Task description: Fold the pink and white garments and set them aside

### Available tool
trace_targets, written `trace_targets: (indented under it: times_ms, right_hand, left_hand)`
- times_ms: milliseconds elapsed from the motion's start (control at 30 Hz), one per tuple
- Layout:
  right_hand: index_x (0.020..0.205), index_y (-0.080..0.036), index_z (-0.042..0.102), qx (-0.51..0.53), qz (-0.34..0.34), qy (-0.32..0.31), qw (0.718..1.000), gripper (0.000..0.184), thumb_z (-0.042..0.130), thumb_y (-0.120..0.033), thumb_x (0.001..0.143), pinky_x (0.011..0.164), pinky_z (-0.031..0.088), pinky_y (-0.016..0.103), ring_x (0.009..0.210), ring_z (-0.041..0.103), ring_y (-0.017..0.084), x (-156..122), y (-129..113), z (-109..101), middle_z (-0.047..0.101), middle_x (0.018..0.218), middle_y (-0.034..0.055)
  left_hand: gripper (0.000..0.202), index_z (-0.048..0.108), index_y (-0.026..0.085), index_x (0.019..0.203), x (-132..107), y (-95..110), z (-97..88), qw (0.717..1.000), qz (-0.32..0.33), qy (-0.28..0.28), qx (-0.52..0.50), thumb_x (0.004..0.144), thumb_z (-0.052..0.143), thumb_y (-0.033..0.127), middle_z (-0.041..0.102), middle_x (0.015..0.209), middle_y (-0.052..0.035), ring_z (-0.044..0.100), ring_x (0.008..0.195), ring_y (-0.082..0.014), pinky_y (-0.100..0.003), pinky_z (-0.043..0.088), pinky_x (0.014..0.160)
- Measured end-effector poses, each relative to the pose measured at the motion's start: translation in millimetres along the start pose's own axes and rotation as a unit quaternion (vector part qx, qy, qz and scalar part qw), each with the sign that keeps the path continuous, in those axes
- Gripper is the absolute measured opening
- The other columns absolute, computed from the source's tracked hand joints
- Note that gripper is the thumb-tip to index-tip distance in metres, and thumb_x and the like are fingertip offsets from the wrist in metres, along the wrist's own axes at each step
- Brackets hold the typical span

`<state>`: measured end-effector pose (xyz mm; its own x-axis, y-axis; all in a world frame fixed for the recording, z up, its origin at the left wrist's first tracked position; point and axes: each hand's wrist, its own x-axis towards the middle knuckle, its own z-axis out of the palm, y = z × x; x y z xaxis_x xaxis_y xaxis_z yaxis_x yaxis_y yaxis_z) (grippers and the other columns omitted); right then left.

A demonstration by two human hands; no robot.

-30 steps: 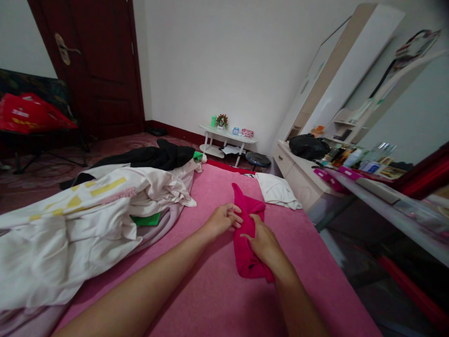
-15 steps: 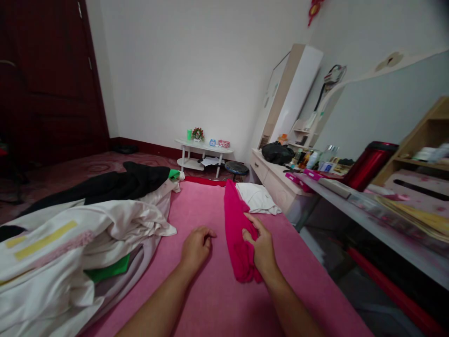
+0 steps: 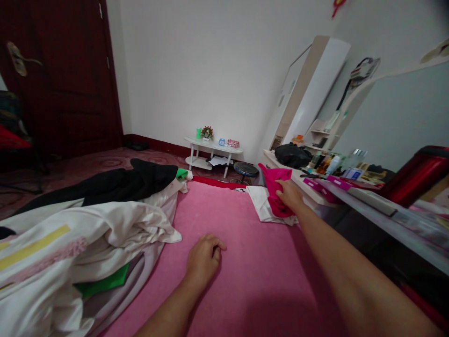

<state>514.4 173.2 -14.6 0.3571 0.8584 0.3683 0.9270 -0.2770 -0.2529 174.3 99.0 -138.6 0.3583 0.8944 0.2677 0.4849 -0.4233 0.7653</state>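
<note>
My right hand is stretched far forward and grips a bright pink folded cloth, holding it over a folded white garment at the far right corner of the pink bed cover. My left hand rests on the pink cover near the middle, fingers curled under, with nothing visible in it.
A heap of white, green and black clothes fills the bed's left side. A cream dresser with a black bag, bottles and a red canister stands at the right. A small white table is by the far wall, a dark red door at left.
My right hand has lifted the pink cloth from the middle of the bed and carried it forward and right onto the white garment. My left hand let go and stayed on the cover.
</note>
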Motion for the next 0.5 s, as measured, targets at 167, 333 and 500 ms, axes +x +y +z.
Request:
trace_targets:
  times_ms: [167,333,500]
  right_hand:
    - [0.118,-0.018,0.065,0.028,0.092,-0.032,0.995,0.044,0.034,-0.037,0.094,0.087,0.045,0.031,0.104,0.060,0.022,-13,28,55,0.067,0.112,0.0120]
    - [0.116,-0.012,0.065,0.013,0.209,0.034,0.977,0.041,0.045,-0.020,0.082,0.081,0.049,0.034,0.097,0.063,0.026,-16,58,53,0.067,0.108,0.0143]
    - [0.118,-0.013,0.063,-0.041,0.238,0.125,0.962,0.041,0.044,-0.029,0.086,0.091,0.042,0.048,0.115,0.052,0.035,-22,47,37,0.055,0.123,0.0219]
  left_hand:
    - [0.027,0.070,0.022,0.077,1,-1,2.0,1.000,-0.007,-0.003,0.005,0.073,0.051,0.003,0.067,0.086,-0.0007,0.059,0.091,-0.0172,-0.028,0.043,0.080]
    - [0.028,0.070,0.023,0.077,2,0,1.7,1.000,-0.008,-0.002,0.009,0.073,0.050,0.003,0.067,0.085,-0.0002,0.059,0.089,-0.0170,-0.027,0.043,0.080]
    - [0.028,0.070,0.023,0.077,1,-1,2.1,1.000,-0.001,0.001,0.007,0.073,0.050,0.003,0.067,0.085,-0.0003,0.059,0.087,-0.0165,-0.027,0.043,0.080]
